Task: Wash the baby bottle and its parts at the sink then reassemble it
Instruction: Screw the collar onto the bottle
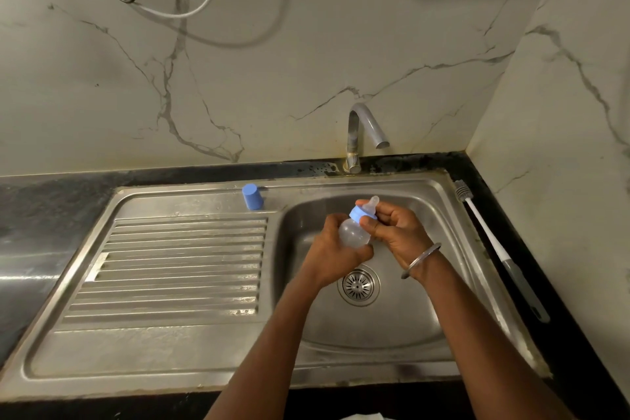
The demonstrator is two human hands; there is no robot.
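Note:
Over the sink basin (pixel 426 310) I hold a small clear baby bottle (pixel 353 232), tilted with its top pointing up and right. My left hand (pixel 332 254) grips the bottle's body from below. My right hand (pixel 397 232) pinches the blue screw ring (pixel 362 213) at the bottle's neck, with the clear teat (pixel 371 204) sticking out above it. The blue cap (pixel 252 196) stands alone on the sink's back rim, left of the basin.
A bottle brush (pixel 501 249) with a white and grey handle lies along the right sink edge. The tap (pixel 361 133) rises behind the basin; no water is running. A ribbed draining board (pixel 177 269) fills the left. The drain strainer (pixel 358 286) sits below my hands.

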